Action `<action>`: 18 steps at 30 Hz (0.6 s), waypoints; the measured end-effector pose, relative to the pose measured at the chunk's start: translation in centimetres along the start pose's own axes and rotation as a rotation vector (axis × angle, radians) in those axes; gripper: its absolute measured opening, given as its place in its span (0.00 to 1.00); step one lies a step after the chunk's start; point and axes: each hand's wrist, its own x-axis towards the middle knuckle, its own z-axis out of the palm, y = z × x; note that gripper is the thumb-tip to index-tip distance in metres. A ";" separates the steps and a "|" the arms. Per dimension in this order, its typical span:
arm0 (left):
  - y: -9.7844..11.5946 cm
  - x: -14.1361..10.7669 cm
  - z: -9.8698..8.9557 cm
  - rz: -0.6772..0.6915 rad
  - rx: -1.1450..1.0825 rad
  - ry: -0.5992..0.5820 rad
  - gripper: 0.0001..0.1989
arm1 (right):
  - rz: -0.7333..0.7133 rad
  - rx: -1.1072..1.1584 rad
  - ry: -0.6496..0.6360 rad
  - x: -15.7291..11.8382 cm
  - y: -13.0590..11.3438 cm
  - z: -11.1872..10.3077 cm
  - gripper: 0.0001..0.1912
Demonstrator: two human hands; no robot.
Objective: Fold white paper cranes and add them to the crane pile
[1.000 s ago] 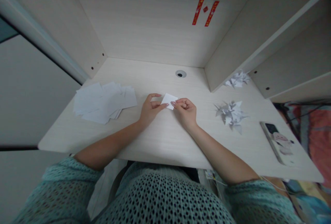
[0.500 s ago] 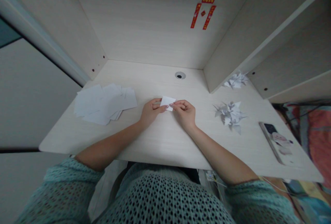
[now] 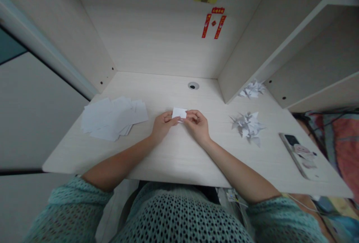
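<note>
Between my two hands, near the middle of the desk, is a small folded piece of white paper (image 3: 179, 113). My left hand (image 3: 163, 125) pinches its left side, thumb on the near face. From the right, my right hand (image 3: 198, 125) grips the paper's other side, and both thumbs meet at its lower edge. The fingers behind the paper are partly hidden. Off to the left lies a spread stack of white paper sheets (image 3: 112, 117). A pile of pointed folded-paper pieces (image 3: 248, 126) sits to the right of my right hand.
A phone (image 3: 298, 156) with a cartoon figure on its case lies at the desk's right side. More folded-paper pieces (image 3: 252, 88) rest beyond the upright divider (image 3: 244, 60). A round cable hole (image 3: 193, 85) is at the back of the desk (image 3: 168, 160).
The paper now looks wider and lower, its near edge tilted or folded up under both thumbs. My hands have drawn slightly closer together. The camera view has shifted a little upward.
</note>
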 end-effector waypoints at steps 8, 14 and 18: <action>0.1 0.1 0.1 0.011 0.091 -0.010 0.27 | 0.089 0.068 0.064 0.6 0.6 -0.1 0.18; -0.3 0.7 -0.2 0.085 0.196 -0.015 0.27 | 0.082 0.050 0.062 0.9 0.8 -0.1 0.16; -0.3 0.8 -0.4 0.062 0.127 -0.056 0.26 | 0.044 0.044 0.044 1.0 1.1 -0.1 0.15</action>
